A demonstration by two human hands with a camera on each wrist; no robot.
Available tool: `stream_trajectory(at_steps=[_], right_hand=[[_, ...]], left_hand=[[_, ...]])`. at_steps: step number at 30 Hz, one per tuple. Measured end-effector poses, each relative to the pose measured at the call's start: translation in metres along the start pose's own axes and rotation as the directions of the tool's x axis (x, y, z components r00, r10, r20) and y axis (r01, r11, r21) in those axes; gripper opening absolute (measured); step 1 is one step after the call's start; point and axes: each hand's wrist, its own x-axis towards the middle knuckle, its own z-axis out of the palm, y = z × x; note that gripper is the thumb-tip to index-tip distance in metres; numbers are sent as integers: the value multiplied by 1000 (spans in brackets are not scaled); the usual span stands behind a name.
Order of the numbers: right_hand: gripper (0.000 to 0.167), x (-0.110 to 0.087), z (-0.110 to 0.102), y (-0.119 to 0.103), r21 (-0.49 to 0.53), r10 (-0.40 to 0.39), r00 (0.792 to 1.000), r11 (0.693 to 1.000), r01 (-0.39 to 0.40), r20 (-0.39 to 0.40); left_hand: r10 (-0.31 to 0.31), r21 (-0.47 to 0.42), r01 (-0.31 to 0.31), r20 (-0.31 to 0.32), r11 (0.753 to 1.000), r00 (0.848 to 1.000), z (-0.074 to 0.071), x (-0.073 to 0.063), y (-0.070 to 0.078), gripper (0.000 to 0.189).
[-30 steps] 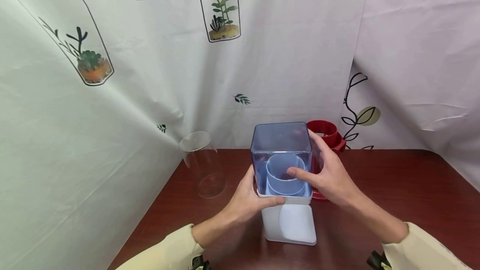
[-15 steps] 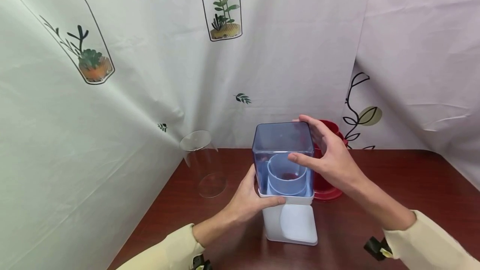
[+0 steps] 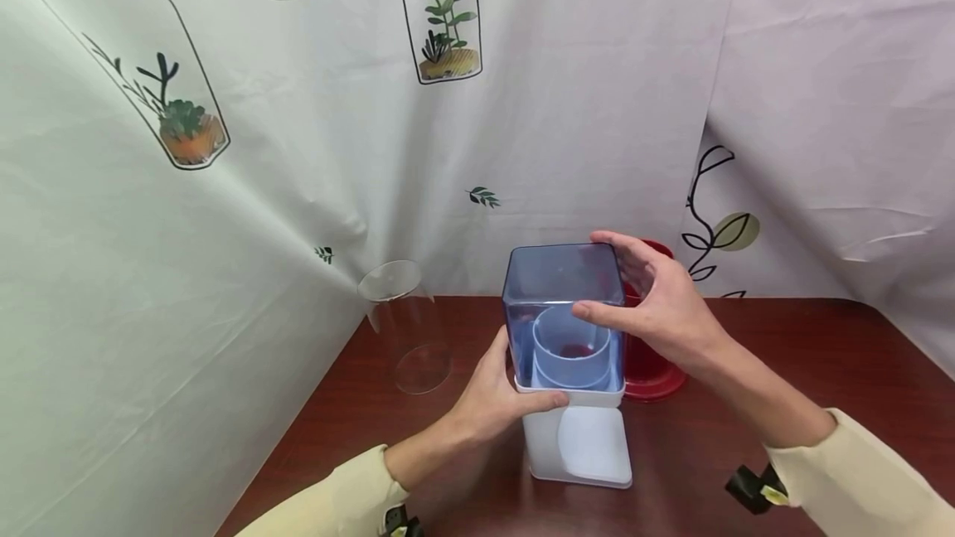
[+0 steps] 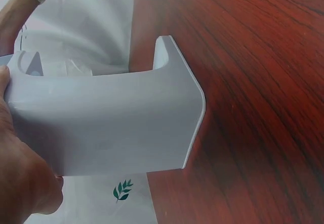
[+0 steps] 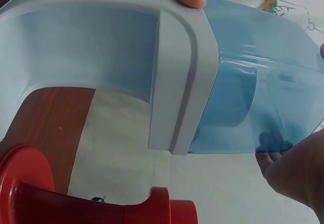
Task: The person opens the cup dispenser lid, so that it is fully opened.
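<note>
A white dispenser stand [image 3: 548,442] with a curved, cut-away front stands upright before me. On its top sits a see-through blue square box [image 3: 563,272], with a round blue cup-like part [image 3: 570,346] visible inside. My left hand [image 3: 485,404] grips the stand's upper rim from the left, thumb across the front. At the box's upper right corner is my right hand [image 3: 667,305], thumb toward the front and fingers round the far side. The left wrist view shows the stand's pale outer wall [image 4: 106,117]. From the right wrist, the box [image 5: 243,97] meets the white rim.
Behind my right hand stands a red object [image 3: 649,371] with a round base, partly hidden; the right wrist view shows its red column [image 5: 71,209]. A clear cylinder [image 3: 421,367] stands at the back left. Printed white cloth [image 3: 582,123] hangs behind the dark wooden table [image 3: 761,404].
My right hand has shifted slightly right and its fingers have moved up along the box's far corner. The left hand, the stand and the box have hardly moved.
</note>
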Motion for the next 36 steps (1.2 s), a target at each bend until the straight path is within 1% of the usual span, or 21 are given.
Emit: stream_trajectory(at_steps=[4,8,16,19,22,27,29,33,36], right_hand=[[81,1,-1,0,-14,15,1000,1000,-15,-6],[80,2,-1,-1,-14,17,1000,1000,-17,-1],[79,-1,-1,0,-17,-12,1000,1000,12,-5],[79,-1,0,0,-8,-13,1000,1000,12,-9],[77,0,-1,0,10,7,1000,1000,-6,-13],[77,1,-2,0,69,40,999,997,-40,-6],[77,1,-3,0,74,45,999,996,-44,-7],[76,0,-4,1,34,25,1000,999,-25,-16],[77,-1,-3,2,15,-8,1000,1000,8,-21]], left_hand=[[14,19,-14,1,1000,1000,-1,2,-3,98],[20,46,-20,-3,999,1000,-1,2,-3,97],[42,81,-42,3,996,999,-1,4,-2,96],[48,95,-48,-2,994,999,-2,3,-1,94],[58,98,-57,0,993,998,-3,4,-2,94],[71,106,-70,-3,992,997,-3,5,-5,94],[76,112,-74,-8,991,997,-2,5,-5,94],[91,123,-89,-13,988,996,-1,6,-5,95],[89,135,-86,-16,987,996,0,5,-5,95]])
